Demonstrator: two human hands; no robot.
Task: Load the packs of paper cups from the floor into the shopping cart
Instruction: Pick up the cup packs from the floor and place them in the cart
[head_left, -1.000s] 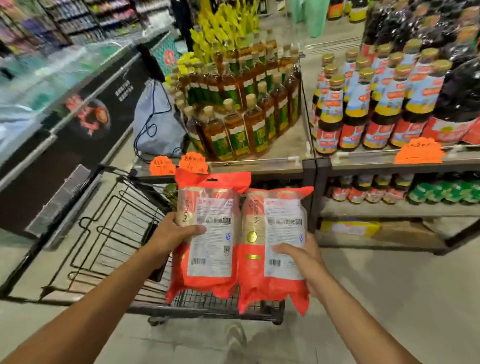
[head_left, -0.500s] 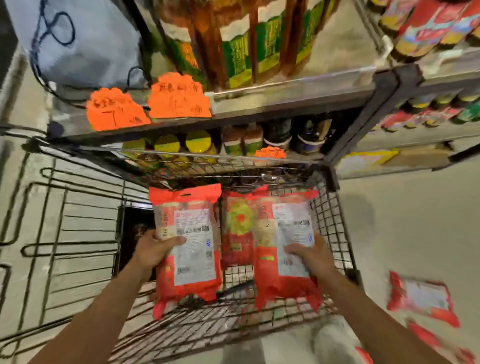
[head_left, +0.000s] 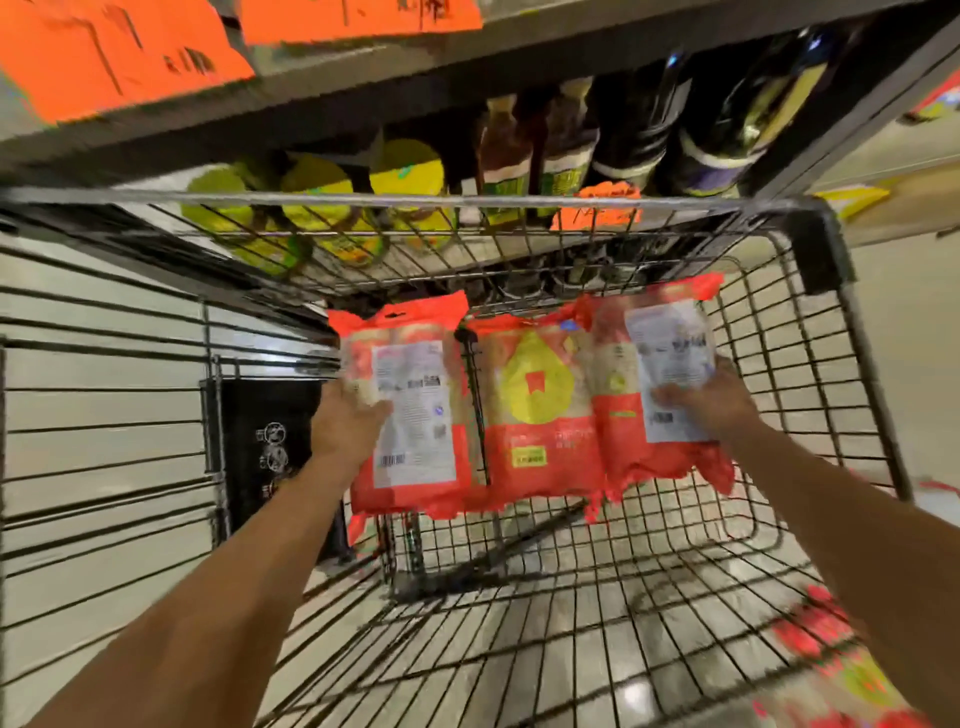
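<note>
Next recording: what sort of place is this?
Most likely a supermarket aisle: a wire shopping cart stands before a shelf stocked with bottles, and orange price tags hang on the shelf edge.

Shop, supermarket aisle. Wire shopping cart (head_left: 467, 200) stands close against a metal shelf (head_left: 363, 104). Orange price tags (head_left: 104, 57) with black markings sit along the shelf's front edge. Bottles (head_left: 639, 130) in rows beneath: yellow caps left, dark glass right. Pale polished floor (head_left: 909, 364).

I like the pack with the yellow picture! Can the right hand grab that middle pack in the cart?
Probably not yet: the right hand is full, gripping the right pack. The middle pack sits right beside it with nothing between, so a freed hand likely could.
</note>
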